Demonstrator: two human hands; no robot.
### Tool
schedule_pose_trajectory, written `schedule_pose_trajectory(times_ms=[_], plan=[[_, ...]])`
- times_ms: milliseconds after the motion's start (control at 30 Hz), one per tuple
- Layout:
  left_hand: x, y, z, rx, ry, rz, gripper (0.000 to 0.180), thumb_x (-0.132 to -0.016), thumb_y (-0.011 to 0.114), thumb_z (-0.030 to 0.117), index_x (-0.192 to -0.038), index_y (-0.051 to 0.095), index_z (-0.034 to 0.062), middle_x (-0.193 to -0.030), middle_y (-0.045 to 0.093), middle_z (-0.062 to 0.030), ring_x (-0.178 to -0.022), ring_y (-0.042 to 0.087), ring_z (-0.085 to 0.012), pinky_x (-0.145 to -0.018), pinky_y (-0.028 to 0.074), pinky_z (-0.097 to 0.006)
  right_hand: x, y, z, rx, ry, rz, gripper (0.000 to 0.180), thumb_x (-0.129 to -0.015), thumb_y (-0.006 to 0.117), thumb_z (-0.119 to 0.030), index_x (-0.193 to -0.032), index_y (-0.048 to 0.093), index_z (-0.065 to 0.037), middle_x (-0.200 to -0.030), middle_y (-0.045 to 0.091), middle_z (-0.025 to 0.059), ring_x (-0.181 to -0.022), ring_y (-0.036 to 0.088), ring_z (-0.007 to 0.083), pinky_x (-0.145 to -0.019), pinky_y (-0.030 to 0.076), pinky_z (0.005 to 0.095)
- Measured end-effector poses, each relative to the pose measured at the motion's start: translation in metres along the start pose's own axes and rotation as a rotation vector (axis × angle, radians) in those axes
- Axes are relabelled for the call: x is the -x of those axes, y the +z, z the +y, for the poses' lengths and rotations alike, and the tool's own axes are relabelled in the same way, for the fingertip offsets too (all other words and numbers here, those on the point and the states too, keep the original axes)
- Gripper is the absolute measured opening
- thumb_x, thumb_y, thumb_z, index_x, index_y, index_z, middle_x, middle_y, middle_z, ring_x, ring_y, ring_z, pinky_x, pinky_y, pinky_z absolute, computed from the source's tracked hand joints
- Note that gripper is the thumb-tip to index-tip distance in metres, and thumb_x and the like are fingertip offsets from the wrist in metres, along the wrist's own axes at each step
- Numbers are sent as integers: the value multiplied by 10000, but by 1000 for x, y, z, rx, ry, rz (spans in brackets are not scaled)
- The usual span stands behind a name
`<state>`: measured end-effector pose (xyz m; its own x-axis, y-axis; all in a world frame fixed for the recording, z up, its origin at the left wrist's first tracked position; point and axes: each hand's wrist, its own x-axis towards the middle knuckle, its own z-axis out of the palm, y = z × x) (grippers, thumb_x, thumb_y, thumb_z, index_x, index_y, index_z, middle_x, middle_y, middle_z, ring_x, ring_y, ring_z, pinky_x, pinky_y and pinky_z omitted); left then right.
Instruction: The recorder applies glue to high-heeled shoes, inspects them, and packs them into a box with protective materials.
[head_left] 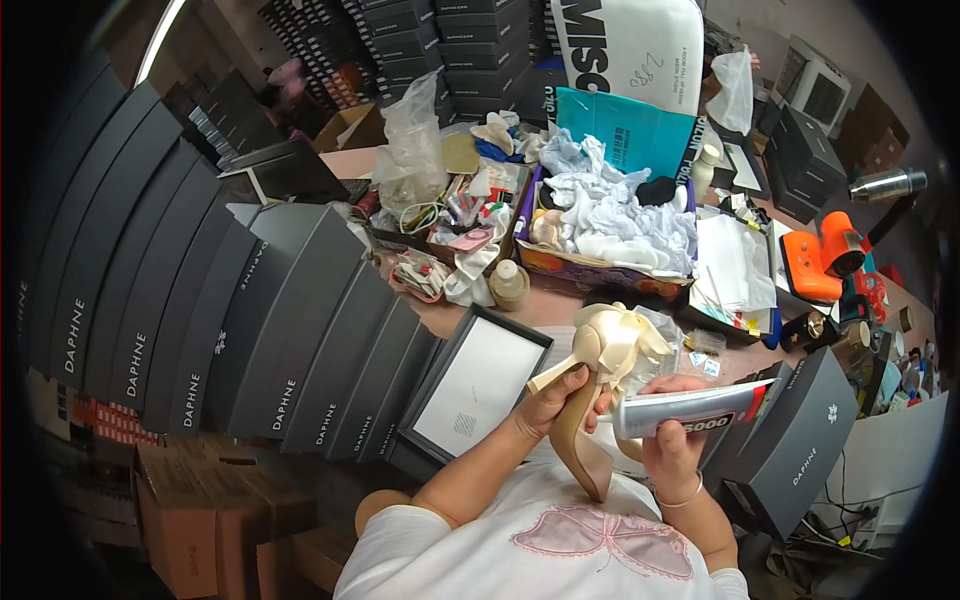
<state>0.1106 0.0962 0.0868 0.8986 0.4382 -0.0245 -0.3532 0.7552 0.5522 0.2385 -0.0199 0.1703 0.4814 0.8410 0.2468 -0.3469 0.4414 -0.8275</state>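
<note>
My left hand (550, 402) is closed around a beige high-heeled shoe (583, 450) in front of my chest. The shoe is held upright, its toe pointing down toward me and its thin heel sticking out to the left. A cream satin bow (618, 338) sits at its upper end. In my right hand (672, 458) lies a white, grey and red squeeze tube (695, 408), gripped close beside the shoe. The tube's left end is next to the shoe; whether they touch, I cannot tell.
An open dark box part with a white inside (475, 385) lies left of the shoe. Stacked dark shoeboxes (260, 330) fill the left side. Ahead stands a purple box (560, 262) full of crumpled white paper. Another shoebox (800, 450) and an orange tool (812, 265) are to the right.
</note>
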Motion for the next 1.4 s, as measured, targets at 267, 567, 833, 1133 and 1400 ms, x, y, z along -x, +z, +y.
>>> schedule_pose_trajectory(times_ms=[267, 567, 833, 1133, 1400], plan=[[-6, -25, -26, -226, 110, -61, 534, -813, 687, 426, -1126, 479, 47, -909, 588, -64, -733, 655, -175, -589, 587, -298, -20, 15, 0, 502, -349, -268, 451, -746, 782, -296, -1008, 540, -19, -918, 654, 118, -845, 612, 234, -784, 473, 325], [-6, -8, -19, -270, -21, -84, 875, -684, 751, 573, -1282, 419, 27, -960, 622, -92, -736, 640, -162, -654, 548, -296, -25, 18, -1, 496, -364, -283, 380, -746, 779, -260, -950, 550, -37, -905, 668, 112, -819, 625, 237, -759, 474, 325], [-5, -13, -22, -346, -2, -92, 855, -745, 722, 533, -1345, 379, 30, -1115, 580, -76, -908, 612, -155, -745, 540, -312, -24, 19, 0, 537, -392, -301, 397, -731, 791, -288, -935, 562, -37, -870, 661, 107, -791, 624, 242, -738, 483, 330], [0, -34, -40, -407, 82, -95, 682, -848, 661, 384, -1357, 371, 35, -1182, 554, -92, -992, 587, -167, -826, 518, -318, -24, 20, -3, 567, -408, -334, 398, -732, 789, -297, -940, 572, -36, -869, 655, 98, -773, 621, 240, -715, 490, 329], [-1, -27, -31, -322, -24, -100, 637, -852, 663, 335, -1335, 382, 31, -1134, 564, -116, -880, 631, -193, -717, 563, -342, -22, 16, 0, 565, -386, -336, 413, -726, 797, -280, -957, 556, -36, -872, 657, 101, -788, 619, 241, -726, 493, 329]])
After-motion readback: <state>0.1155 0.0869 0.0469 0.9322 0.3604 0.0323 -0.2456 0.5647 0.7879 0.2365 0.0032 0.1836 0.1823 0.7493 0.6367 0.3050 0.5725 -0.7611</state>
